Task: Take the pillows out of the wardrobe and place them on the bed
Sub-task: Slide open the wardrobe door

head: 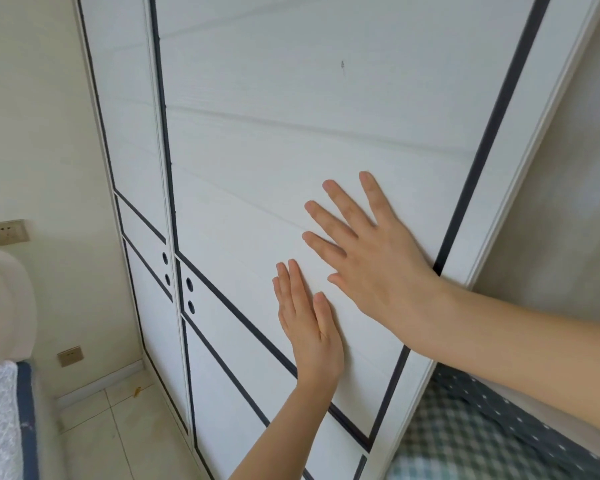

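bed [0, 420] at my far left, no pillows in sight | wardrobe door [291, 140] closed ahead | left hand [309, 327] flat on door, released | right hand [371, 251] splayed flat beside it, released | checked fabric [465, 438] lower right

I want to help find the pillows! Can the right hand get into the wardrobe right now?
Probably not yet. The right hand and left hand lie flat on the wardrobe door, which covers the inside here. No pillows show.

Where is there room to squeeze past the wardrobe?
The tiled floor between the bed and wardrobe door looks bare. Both flat hands, left hand and right hand, crowd the door's right side.
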Demonstrator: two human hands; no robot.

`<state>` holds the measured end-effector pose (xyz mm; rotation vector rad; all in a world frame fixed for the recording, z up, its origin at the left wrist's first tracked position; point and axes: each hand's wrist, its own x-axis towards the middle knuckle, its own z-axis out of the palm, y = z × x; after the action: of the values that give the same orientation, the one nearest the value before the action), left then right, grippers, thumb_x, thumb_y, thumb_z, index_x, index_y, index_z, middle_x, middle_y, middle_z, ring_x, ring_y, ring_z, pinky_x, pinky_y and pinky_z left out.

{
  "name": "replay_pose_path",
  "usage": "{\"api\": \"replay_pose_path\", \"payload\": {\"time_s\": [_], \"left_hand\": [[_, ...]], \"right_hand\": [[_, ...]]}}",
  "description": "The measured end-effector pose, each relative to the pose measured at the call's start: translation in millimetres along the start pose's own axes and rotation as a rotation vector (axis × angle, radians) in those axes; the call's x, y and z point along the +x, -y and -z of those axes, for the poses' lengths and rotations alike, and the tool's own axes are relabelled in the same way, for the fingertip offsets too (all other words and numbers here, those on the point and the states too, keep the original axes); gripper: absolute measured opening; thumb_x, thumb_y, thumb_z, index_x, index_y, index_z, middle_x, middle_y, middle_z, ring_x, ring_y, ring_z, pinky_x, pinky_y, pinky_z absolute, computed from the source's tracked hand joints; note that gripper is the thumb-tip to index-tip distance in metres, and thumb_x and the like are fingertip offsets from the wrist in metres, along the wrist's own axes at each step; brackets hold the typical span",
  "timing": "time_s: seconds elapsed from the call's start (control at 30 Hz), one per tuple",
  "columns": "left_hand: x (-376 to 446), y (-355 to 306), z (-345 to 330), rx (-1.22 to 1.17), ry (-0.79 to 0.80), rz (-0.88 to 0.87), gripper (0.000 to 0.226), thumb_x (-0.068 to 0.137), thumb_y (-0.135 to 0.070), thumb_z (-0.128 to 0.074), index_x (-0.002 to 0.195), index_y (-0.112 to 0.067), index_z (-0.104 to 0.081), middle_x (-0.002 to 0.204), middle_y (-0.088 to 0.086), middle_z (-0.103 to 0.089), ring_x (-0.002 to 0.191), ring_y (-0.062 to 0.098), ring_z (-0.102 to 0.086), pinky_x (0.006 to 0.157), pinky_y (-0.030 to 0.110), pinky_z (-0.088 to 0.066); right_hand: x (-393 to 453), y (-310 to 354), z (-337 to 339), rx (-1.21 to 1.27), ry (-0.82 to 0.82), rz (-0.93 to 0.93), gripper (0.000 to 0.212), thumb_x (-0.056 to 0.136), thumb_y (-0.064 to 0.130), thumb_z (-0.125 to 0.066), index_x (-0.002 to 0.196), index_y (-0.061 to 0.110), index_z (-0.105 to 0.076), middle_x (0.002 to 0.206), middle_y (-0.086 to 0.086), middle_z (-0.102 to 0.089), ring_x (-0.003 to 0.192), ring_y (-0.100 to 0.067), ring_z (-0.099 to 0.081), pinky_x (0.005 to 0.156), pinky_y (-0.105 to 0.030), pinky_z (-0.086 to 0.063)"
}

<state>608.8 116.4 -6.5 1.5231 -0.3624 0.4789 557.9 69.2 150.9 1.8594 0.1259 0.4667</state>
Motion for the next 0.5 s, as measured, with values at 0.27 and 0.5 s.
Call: {"api": "replay_pose_path", "payload": {"time_s": [0.27, 0.5], "left_hand": [[-2, 5, 12, -0.102, -0.036, -0.009, 0.048, 0.105, -0.032, -0.032, 0.152, -0.032, -0.027, 0.163, -0.01, -0.021, 0.15, 0.004, -0.014, 0.121, 0.048, -0.019], [-27, -29, 26, -0.076, -0.13, -0.066, 0.028, 0.099, -0.009, -0.053, 0.124, -0.022, -0.053, 0.128, 0.004, -0.059, 0.125, 0.032, -0.051, 0.1, 0.058, -0.045]], "right_hand": [[-18, -5, 23, 0.361, -0.14, -0.061, 0.061, 0.099, 0.046, -0.025, 0.15, 0.012, -0.022, 0.159, -0.016, -0.019, 0.146, -0.04, -0.003, 0.115, -0.058, -0.003], [-94, 3, 30, 0.655, -0.542, -0.061, 0.027, 0.093, 0.02, -0.049, 0.108, 0.007, -0.068, 0.108, -0.01, -0.068, 0.122, -0.03, -0.055, 0.1, -0.04, -0.043]]}}
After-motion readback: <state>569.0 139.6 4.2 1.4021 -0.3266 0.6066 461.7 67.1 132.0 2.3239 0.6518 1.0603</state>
